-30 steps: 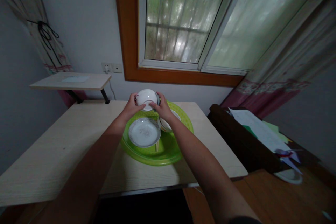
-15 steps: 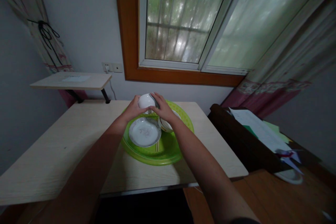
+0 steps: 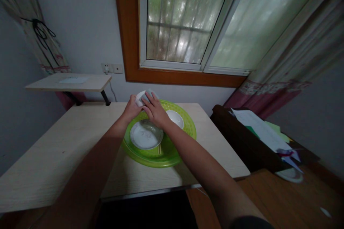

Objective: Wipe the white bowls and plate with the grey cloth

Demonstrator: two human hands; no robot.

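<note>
Since the frame half a second ago, the held bowl (image 3: 139, 97) has shifted to the left and turned, and the right hand (image 3: 156, 111) has slid across it with the grey cloth (image 3: 149, 91); moving that arm has also bared more of the second bowl (image 3: 175, 118), on the right.

Slipping is probably the main danger: the held bowl is tilted in the air at the far left side of the green tray (image 3: 161, 165), and a hard push from the right hand could twist it out of the left hand (image 3: 130, 108). If it fell, it might hit the plate (image 3: 146, 139) below on the near side, or roll over the tray's far rim onto the tabletop (image 3: 80, 121). Loose cloth could catch on the bowl's edge and drag it. The right forearm passes close over the second bowl, so a low elbow might knock it or the thin sticks (image 3: 159, 149) beside the plate.

As for grip, the left hand is curled and clamped on the bowl's left side. The right hand is partly open, fingers a little apart, pressing the cloth against the bowl; its palm is hidden.
</note>
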